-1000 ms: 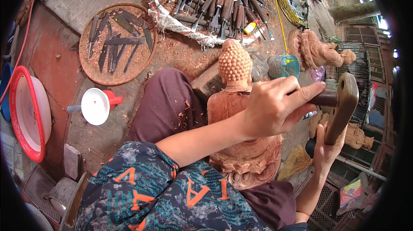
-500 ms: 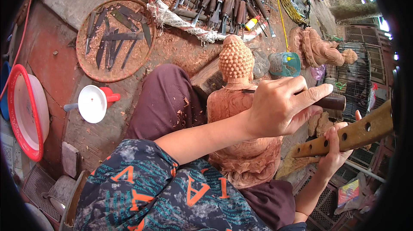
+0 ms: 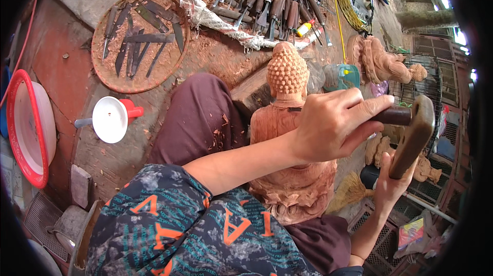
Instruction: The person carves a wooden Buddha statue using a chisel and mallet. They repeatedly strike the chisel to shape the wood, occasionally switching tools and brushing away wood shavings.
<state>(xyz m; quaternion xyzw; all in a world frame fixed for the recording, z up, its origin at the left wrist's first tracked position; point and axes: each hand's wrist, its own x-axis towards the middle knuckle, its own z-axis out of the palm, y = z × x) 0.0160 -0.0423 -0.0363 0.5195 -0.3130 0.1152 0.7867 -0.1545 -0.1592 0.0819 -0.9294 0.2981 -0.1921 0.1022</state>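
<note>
A carved wooden Buddha statue (image 3: 287, 78) stands upright between my knees, its back and knobbed head toward me. My left hand (image 3: 331, 128) reaches across it, closed around a carving chisel with a dark brown handle (image 3: 391, 116). The chisel's blade lies against the statue's upper back; its tip is hard to make out. My right hand (image 3: 391, 179), at the right, grips the lower end of a flat wooden bar (image 3: 414, 137) used as a mallet. The bar's upper part meets or nearly meets the butt of the chisel handle.
A round tray (image 3: 141, 90) of blades and shavings lies at the far left. Several chisels (image 3: 277, 4) are heaped on a sack ahead. Another carved statue (image 3: 382, 60) lies at the far right, near a teal cup (image 3: 350, 77). A white funnel-like cup (image 3: 110, 120) and red-rimmed basin (image 3: 31, 132) sit left.
My right hand has swung the wooden bar inward and turned it, bringing it up to the chisel's handle end. My left hand keeps the chisel at the statue's back. The view has shifted slightly.
</note>
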